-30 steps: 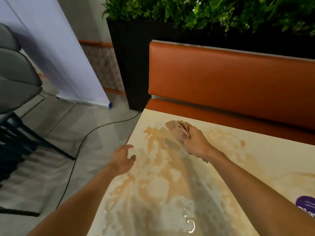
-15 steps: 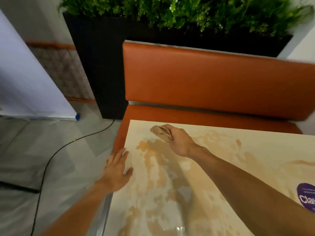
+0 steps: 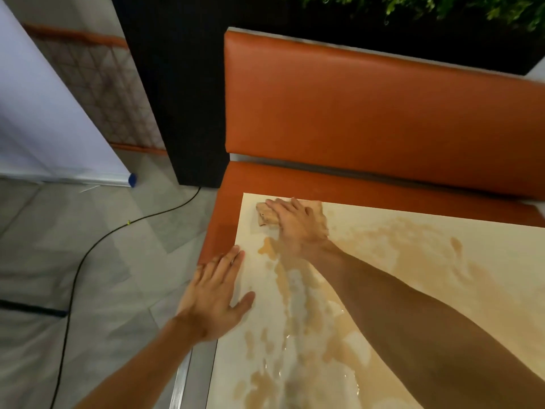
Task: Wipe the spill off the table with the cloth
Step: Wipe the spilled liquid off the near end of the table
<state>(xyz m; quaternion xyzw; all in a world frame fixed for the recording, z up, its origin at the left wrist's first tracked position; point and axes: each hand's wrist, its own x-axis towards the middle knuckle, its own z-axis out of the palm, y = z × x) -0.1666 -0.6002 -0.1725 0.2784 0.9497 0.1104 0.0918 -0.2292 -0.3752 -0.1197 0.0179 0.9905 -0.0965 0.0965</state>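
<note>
Tan, crumpled cloth (image 3: 266,216) is pressed under the flat right hand (image 3: 298,228) at the table's (image 3: 262,277) far-left corner; the left hand (image 3: 215,296) is spread open at the side edge.

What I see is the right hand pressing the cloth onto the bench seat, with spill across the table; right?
No: the head view shows the right hand pressing the cloth onto the table, far corner, not the bench seat. The rest holds.

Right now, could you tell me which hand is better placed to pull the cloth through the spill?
Right. The right hand presses the cloth at the table's far left corner, just beyond the spill; the left hand lies flat on the left edge, holding nothing.
</note>
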